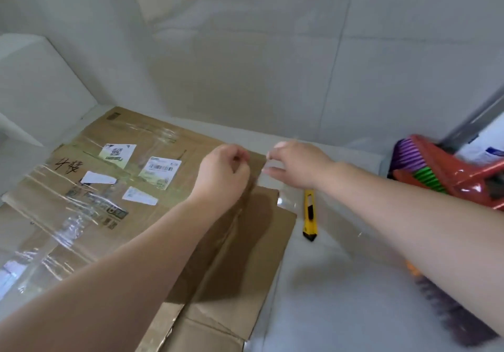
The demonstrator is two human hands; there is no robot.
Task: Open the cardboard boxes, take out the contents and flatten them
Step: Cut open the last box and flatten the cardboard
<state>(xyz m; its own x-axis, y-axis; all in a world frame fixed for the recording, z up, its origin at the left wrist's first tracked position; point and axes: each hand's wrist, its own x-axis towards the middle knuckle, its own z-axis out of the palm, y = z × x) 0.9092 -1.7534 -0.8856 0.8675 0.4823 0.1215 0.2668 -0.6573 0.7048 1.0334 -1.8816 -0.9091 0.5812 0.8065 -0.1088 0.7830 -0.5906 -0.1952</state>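
A: Where's the cardboard box (pixel 152 188)?
B: Flat on the white tiled floor (pixel 327 283), near the wall, with labels and clear tape (pixel 68 226) across its top side.
A: And the hands?
B: Both are over its far right edge. The left hand (pixel 222 173) is curled nearly closed, fingers (pixel 240 156) pinched together — on a strip of tape, it looks like, though it's blurred. The right hand (pixel 296 163) is loosely bent, thumb and forefinger close on something clear; I can't tell what.
A: Anything nearby?
B: A yellow box cutter (pixel 310 215) lies on the floor just beside the cardboard — and a red dustpan with a broom (pixel 447 171) sits further right.
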